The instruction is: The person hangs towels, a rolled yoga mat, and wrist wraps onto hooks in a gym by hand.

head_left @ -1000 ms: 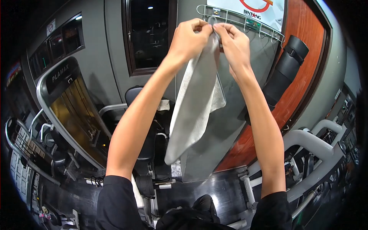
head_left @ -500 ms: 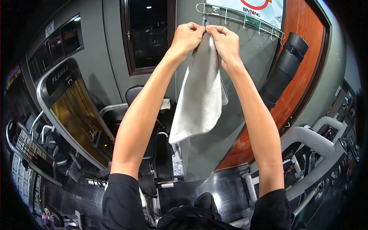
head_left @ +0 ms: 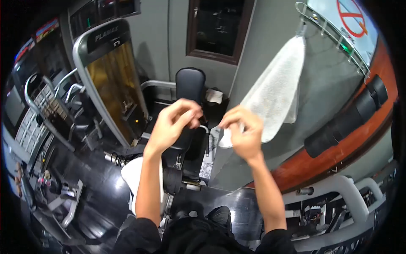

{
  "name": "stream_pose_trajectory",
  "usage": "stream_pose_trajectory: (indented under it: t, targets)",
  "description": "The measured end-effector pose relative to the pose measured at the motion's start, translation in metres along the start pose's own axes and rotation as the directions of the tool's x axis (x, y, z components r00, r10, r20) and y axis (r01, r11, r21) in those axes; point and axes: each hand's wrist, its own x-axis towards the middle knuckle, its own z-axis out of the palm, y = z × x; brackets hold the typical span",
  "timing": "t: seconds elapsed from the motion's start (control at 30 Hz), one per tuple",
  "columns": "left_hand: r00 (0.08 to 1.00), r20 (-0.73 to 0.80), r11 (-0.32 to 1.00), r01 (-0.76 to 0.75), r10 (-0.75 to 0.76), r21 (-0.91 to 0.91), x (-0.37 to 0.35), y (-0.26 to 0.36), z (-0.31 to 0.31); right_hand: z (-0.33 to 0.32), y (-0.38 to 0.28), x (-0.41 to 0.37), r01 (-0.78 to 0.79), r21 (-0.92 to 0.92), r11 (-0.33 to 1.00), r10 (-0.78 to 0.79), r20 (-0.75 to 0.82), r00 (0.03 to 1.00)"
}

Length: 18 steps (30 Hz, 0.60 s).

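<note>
A white towel point(head_left: 277, 82) hangs from the left end of a wire hook rack point(head_left: 334, 36) on the grey wall. Away from it to the left, my left hand point(head_left: 173, 125) is in mid-air, its fingers loosely bent and nothing in them. My right hand point(head_left: 244, 131) floats in front of the towel's lower left part, covering some of it. Its fingers are also loosely curled and hold nothing. Whether the right hand brushes the cloth cannot be told.
A black rolled mat point(head_left: 349, 120) hangs against the red-brown door at right. On the left stands a weight machine point(head_left: 105, 46), with a black padded seat point(head_left: 190, 86) beyond my hands. A white item point(head_left: 146, 182) lies beside my left forearm. Grey machine bars point(head_left: 344, 190) are at lower right.
Both hands have let go of the towel at the hook, dropped lower and moved apart. The towel now hangs by itself. The view has turned left and down.
</note>
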Motion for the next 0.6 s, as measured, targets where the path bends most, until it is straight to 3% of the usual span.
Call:
stream_pose_trajectory:
  t: [0.1, 0.2, 0.27, 0.33, 0.4, 0.47, 0.5, 0.6]
  targets:
    - [0.937, -0.333, 0.981, 0.152, -0.105, 0.118, -0.070, -0.023, -0.050, 0.043, 0.025, -0.047, -0.282, 0.144, 0.949, 0.251, 0.199, 0.947]
    - [0.770, -0.631, 0.908, 0.329, -0.100, 0.258, -0.139, -0.065, -0.093, 0.090, 0.056, -0.086, -0.523, 0.168, 0.836, 0.438, 0.372, 0.818]
    - [0.730, -0.684, 0.771, 0.439, -0.005, 0.462, -0.186, -0.092, -0.111, 0.121, 0.079, -0.113, -0.552, 0.135, 0.823, 0.441, 0.459, 0.771]
    - [0.691, -0.717, 0.653, 0.585, -0.090, 0.481, -0.216, -0.094, -0.102, 0.143, 0.085, -0.128, -0.630, 0.025, 0.776, 0.505, 0.574, 0.645]
    - [0.741, -0.655, 0.624, 0.583, -0.146, 0.521, -0.231, -0.091, -0.084, 0.172, 0.106, -0.153, -0.552, 0.000, 0.834, 0.443, 0.598, 0.668]
    - [0.788, -0.584, 0.532, 0.585, -0.195, 0.612, -0.236, -0.088, -0.066, 0.193, 0.113, -0.161, -0.627, -0.033, 0.778, 0.517, 0.599, 0.611]
    - [0.750, -0.618, 0.492, 0.640, -0.234, 0.591, -0.236, -0.084, -0.054, 0.203, 0.118, -0.162, -0.651, -0.064, 0.757, 0.555, 0.589, 0.588]
    - [0.825, -0.555, 0.401, 0.547, -0.107, 0.735, -0.246, -0.098, -0.047, 0.223, 0.124, -0.163, -0.645, -0.138, 0.752, 0.601, 0.546, 0.583]
